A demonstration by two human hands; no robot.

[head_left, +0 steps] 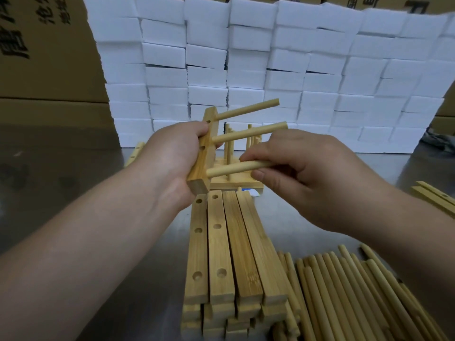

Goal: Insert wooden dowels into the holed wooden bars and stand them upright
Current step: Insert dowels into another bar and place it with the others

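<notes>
The left hand (170,163) holds a holed bar (204,153) tilted on end above the tabletop (381,163), probably so its holes face the other hand. Its fingers (197,129) are wrapped firmly round the bar's edge. Two dowels (251,132) already jut from it to the right. The right hand (302,178) pinches a third dowel (236,168) between thumb and curled fingers (258,153), with the tip at the lowest hole, seemingly being pushed home. Spare bars (236,247) lie stacked below, loose dowels (357,291) beside them, and finished pieces (236,184) stand upright behind.
</notes>
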